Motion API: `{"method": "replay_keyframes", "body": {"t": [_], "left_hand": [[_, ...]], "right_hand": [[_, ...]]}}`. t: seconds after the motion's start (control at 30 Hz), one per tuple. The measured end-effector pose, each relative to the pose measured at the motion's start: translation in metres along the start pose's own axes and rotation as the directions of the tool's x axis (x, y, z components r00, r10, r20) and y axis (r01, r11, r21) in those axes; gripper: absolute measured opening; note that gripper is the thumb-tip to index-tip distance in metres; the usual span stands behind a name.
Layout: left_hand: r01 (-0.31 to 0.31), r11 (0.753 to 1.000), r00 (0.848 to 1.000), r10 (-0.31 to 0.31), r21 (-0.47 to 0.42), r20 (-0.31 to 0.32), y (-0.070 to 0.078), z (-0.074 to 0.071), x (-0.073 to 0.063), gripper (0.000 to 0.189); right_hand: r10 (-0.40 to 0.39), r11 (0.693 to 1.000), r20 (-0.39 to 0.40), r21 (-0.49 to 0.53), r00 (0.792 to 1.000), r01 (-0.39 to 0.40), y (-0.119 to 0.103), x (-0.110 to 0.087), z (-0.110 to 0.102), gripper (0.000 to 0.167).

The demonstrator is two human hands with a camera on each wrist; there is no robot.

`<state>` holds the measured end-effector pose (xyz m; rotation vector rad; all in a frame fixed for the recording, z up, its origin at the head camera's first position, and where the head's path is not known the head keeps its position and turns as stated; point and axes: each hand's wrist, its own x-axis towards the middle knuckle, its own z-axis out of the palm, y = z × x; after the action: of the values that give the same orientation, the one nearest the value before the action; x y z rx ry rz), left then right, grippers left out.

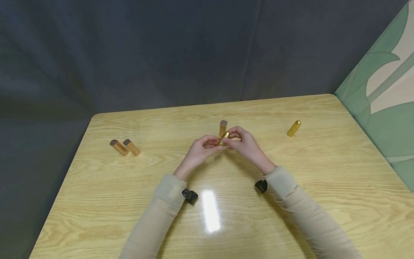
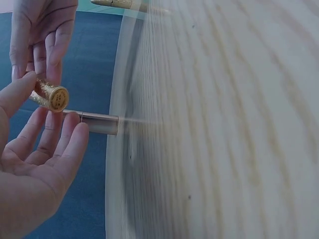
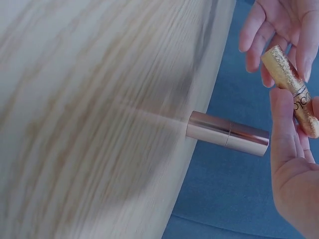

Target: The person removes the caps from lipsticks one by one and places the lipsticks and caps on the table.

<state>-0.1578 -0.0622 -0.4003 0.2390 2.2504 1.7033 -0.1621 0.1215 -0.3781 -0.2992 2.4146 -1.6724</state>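
Observation:
Both hands meet over the middle of the table around one gold lipstick. My right hand pinches it between thumb and fingers, the tube slanting. My left hand has its thumb and fingertips on either side of the lipstick's lower end. In the left wrist view the round base of the lipstick faces the camera. A seam and dark lettering show on the lipstick in the right wrist view. Just behind the hands a copper-coloured lipstick tube stands upright on the table.
Two more copper-coloured tubes stand side by side on the left of the wooden table. A second gold lipstick stands at the back right. A dark curtain hangs behind the table, and a green leaf-patterned panel borders its right.

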Motion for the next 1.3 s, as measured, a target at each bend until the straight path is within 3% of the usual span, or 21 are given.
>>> {"method": "replay_keyframes", "body": {"t": [0.6,1.1,1.3], "left_hand": [[0.001,0.999,1.000,0.000,0.046,-0.016,-0.0017,0.0043,-0.0007,0.037],[-0.017,1.000,0.999,0.017,-0.023,-0.035,0.0035,0.0085,0.0009,0.034],[-0.025,1.000,0.999,0.025,-0.011,-0.041,0.0047,0.0083,0.0003,0.033]], "right_hand": [[0.024,0.998,-0.005,0.053,1.000,-0.024,-0.0017,-0.0005,0.0062,0.030],[0.083,0.993,-0.045,0.087,0.996,-0.079,0.0013,0.0022,0.0047,0.035],[0.093,0.990,-0.049,0.112,0.994,-0.087,0.0012,0.0022,0.0056,0.034]]}}
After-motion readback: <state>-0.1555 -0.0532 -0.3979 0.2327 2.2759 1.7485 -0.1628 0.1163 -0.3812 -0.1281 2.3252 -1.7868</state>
